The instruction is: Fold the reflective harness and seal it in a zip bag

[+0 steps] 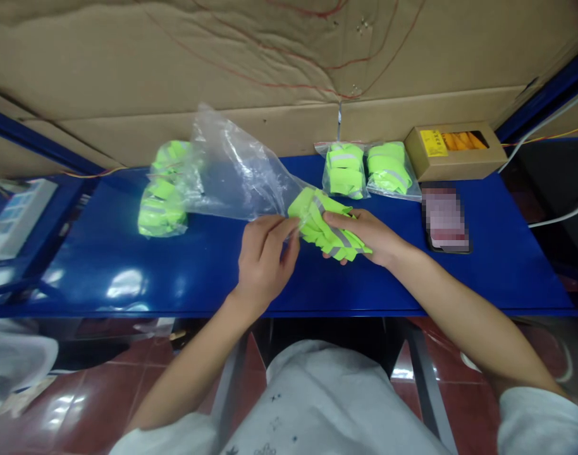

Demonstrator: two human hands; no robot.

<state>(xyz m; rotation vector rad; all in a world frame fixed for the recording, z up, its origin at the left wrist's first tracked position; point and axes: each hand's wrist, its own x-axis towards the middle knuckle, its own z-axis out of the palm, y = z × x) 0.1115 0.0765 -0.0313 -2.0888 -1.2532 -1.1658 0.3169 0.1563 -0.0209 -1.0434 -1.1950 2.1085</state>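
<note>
My right hand (360, 234) is closed around a bundle of neon yellow-green reflective bands (334, 227) with grey stripes. A clear plastic bag (251, 167) stretches up and to the left from the bundle, its mouth around the bundle's left end. My left hand (269, 256) pinches the bag's edge beside the bundle, fingers bent. Behind the bag's far end, on the left, lie packed neon bundles (162, 208), partly seen through the plastic.
Two bagged neon bundles (344, 170) lie at the back of the blue table (213, 265). To their right stands a cardboard box (455, 151) with orange contents, and in front of it a phone-like object (445, 218) with a blurred face. A cardboard wall (175, 63) with red wires rises behind.
</note>
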